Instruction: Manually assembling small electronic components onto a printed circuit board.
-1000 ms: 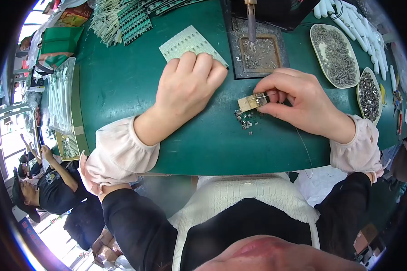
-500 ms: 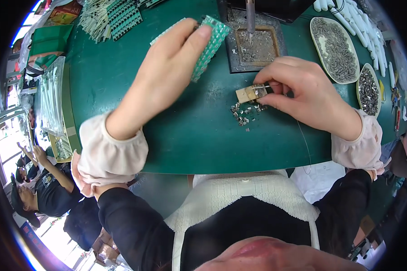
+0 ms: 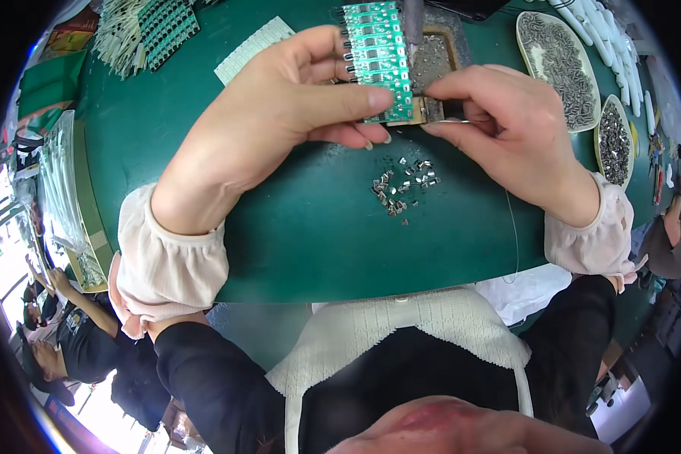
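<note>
A green circuit board panel (image 3: 377,57), lined with rows of small parts, is gripped between the thumb and fingers of my left hand (image 3: 280,106). My right hand (image 3: 516,113) pinches a small tan block (image 3: 430,111) with a dark metal end; the panel's lower corner meets it, partly covering it. A thin wire (image 3: 513,227) trails down from under my right hand. Right beside the panel's upper edge stands a soldering iron (image 3: 414,26), tip downward. Small shiny metal pieces (image 3: 401,185) lie scattered on the green table (image 3: 318,250) below the hands.
Behind my hands is a metal tray (image 3: 461,49) with solder debris. Two dishes, one of springs (image 3: 556,72) and one of metal pieces (image 3: 614,151), stand at right beside white tubes (image 3: 617,60). A pale panel (image 3: 256,49) lies beyond my left hand. Another person (image 3: 83,325) sits at far left.
My left hand has brought the circuit board panel right and turned it upright, against the block. My right hand has lifted the block up and away from the scattered metal pieces.
</note>
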The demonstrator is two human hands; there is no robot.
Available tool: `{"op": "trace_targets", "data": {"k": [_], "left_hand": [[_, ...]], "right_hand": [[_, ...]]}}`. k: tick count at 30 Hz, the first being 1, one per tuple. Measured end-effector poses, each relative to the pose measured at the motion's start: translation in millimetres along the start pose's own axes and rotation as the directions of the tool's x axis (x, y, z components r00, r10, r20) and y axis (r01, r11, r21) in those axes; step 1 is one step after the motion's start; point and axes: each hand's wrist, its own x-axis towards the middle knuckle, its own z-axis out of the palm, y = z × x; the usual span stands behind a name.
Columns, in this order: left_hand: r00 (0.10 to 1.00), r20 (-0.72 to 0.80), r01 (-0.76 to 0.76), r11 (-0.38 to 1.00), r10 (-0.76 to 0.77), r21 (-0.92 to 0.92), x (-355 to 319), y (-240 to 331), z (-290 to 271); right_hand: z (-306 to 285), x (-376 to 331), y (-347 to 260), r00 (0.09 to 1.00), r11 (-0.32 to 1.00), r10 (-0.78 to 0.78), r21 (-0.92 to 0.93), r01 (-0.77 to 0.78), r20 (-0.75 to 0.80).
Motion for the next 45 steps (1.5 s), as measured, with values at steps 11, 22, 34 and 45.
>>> {"op": "trace_targets", "data": {"k": [11,22,34,45], "left_hand": [[0.997,0.015,0.07,0.997,-0.071,0.029,-3,1,10],[1.0,-0.03,0.01,0.997,-0.008,0.078,-3,-5,15],[0.969,-0.245,-0.037,0.999,0.04,0.019,-2,15,20],[0.94,-0.291,-0.16,0.984,0.175,0.073,-6,21,26]], "right_hand": [[2,1,-3,0.987,0.988,-0.153,-0.02,0.152,-0.04],[-1,0,0,0.984,0.984,-0.175,-0.023,0.174,-0.045],[-33,14,-27,0.976,0.98,0.2,-0.026,-0.199,0.081],[-21,9,-27,0.99,0.999,0.045,-0.019,-0.048,-0.133]]}}
